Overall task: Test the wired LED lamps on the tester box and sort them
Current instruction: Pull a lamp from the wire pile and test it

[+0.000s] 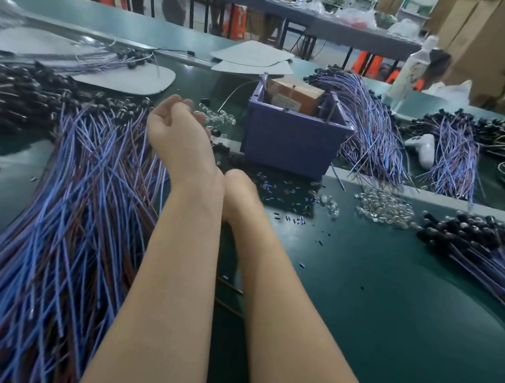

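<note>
While both bare forearms stretch out over a green table (389,301), the left hand (173,125) hangs above the top end of a big pile of wired lamps (88,188), its fingers (179,102) curled inward; whether they hold anything cannot be told. The right hand (238,189) is bent down at the wrist and pressed against the left forearm, so its fingers are hidden and their state cannot be told. The pile of blue and red-brown wires fans from the near left edge toward black lamp heads at the far left. The purple tester box (291,142) stands just beyond and to the right of the left hand, with a brown block and metal pins inside it. A second bundle of lamps (368,126) leans against the box's right side, and a third heap (490,246) lies well apart at the right. Clear lens caps (385,206) sit in a small heap between the box and that heap. Small dark scraps (276,191) dot the table in front of the box. A white bottle (413,68) stands at the far right beside cardboard boxes (497,46).
</note>
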`<action>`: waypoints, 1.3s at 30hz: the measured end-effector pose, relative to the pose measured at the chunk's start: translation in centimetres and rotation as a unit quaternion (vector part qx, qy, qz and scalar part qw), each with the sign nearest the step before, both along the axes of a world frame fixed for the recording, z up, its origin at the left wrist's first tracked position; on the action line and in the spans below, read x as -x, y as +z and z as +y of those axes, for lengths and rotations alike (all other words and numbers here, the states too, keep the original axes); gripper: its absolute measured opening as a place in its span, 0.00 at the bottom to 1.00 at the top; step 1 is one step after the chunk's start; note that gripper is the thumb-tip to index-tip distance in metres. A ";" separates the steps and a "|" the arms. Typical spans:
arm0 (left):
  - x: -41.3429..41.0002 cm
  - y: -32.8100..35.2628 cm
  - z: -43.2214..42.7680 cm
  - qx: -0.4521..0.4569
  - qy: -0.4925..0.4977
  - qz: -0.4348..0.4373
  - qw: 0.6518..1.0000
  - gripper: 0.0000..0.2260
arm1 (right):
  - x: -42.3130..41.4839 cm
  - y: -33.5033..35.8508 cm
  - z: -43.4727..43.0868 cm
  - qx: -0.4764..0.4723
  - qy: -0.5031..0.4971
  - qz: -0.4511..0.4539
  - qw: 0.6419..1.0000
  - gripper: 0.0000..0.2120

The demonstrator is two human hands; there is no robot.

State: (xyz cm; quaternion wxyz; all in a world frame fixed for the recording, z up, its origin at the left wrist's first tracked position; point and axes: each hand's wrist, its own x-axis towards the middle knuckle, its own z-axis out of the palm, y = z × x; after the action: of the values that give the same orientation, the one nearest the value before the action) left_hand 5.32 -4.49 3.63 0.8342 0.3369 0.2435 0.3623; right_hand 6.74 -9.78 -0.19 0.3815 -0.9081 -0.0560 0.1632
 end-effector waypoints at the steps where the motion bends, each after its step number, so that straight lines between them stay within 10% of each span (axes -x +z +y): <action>1: 0.1 0.2 -0.3 -0.006 0.000 -0.012 1.000 0.06 | 0.0 0.1 -0.8 -0.048 -0.007 0.026 0.999 0.14; 11: 0.8 1.9 -6.5 -0.138 -0.349 -0.112 0.920 0.11 | 1.2 -0.2 -7.1 -0.412 0.044 0.033 0.909 0.13; 15: 1.4 0.8 -7.4 -0.246 -0.607 -0.073 0.752 0.19 | 1.2 -0.2 -10.6 -0.622 -0.090 0.000 0.778 0.12; 18: 1.7 -1.1 -9.2 -0.382 -0.697 0.098 0.599 0.30 | 0.9 -0.1 -13.9 -0.605 -0.188 -0.083 0.769 0.18; 20: 1.3 -2.5 -10.0 -0.381 -0.712 0.185 0.560 0.35 | 0.6 0.0 -15.9 -0.623 -0.216 -0.136 0.739 0.12; 23: 0.7 -4.2 -10.5 -0.307 -0.688 0.225 0.618 0.36 | 0.8 0.4 -17.9 -0.687 -0.248 -0.143 0.668 0.09; 29: -0.7 -6.0 -11.0 0.018 -0.440 -0.011 0.898 0.06 | 0.3 -0.7 -19.1 -0.646 -0.351 -0.182 0.654 0.08; 32: -1.0 -6.1 -9.9 0.057 -0.365 -0.066 0.927 0.09 | -0.2 -1.8 -19.7 -0.537 -0.445 -0.184 0.693 0.12; 35: -1.2 -6.3 -9.7 0.026 -0.320 -0.065 0.945 0.11 | -0.4 -2.9 -20.2 -0.257 -0.449 -0.205 0.831 0.15; 39: -1.2 -6.5 -10.3 -0.001 -0.323 -0.026 0.946 0.12 | 0.7 -2.0 -18.6 -0.112 -0.374 -0.407 0.826 0.09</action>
State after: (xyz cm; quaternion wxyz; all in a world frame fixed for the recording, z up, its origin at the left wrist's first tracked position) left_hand 6.48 -14.78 -2.86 0.9125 0.3882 0.0992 0.0825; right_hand 6.03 -28.40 -2.20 0.4546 -0.7947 0.1201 -0.3840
